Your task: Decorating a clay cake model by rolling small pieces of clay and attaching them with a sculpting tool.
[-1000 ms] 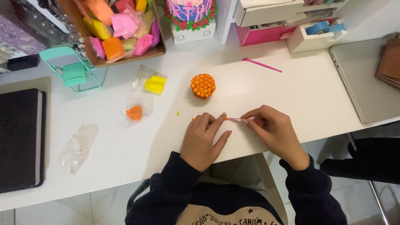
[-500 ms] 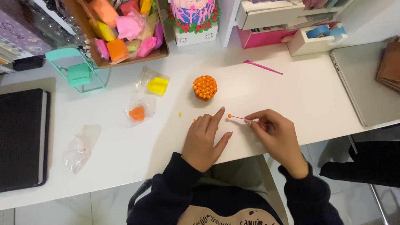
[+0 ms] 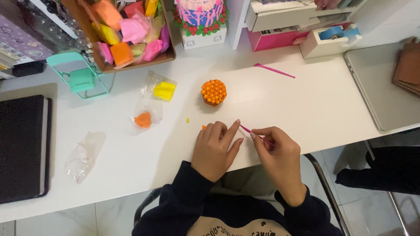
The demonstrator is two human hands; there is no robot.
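The right hand [image 3: 278, 150] pinches a thin pink stick [image 3: 256, 134] between thumb and fingers, holding it low and slanted so its far tip points toward the left hand [image 3: 215, 146]. The left hand rests palm down on the white table [image 3: 306, 105], fingers loosely spread, with the index finger stretched out to meet the stick's tip; it seems to steady whatever small thing sits there, though that spot is too small to make out. A tiny orange bit [image 3: 204, 127] lies just beside the left hand's far edge, and a tiny yellow bit [image 3: 187, 119] lies a little further left.

Beyond the hands stands an orange ball [image 3: 213, 92] studded with small dots, set near enough to reach. To its left lie 2 clear bags, one with yellow clay [image 3: 164, 90] and one with orange clay [image 3: 143, 119], both kept near at hand. An empty clear bag [image 3: 83, 155] lies at the near left. A second pink stick [image 3: 274, 71] lies apart, far right.
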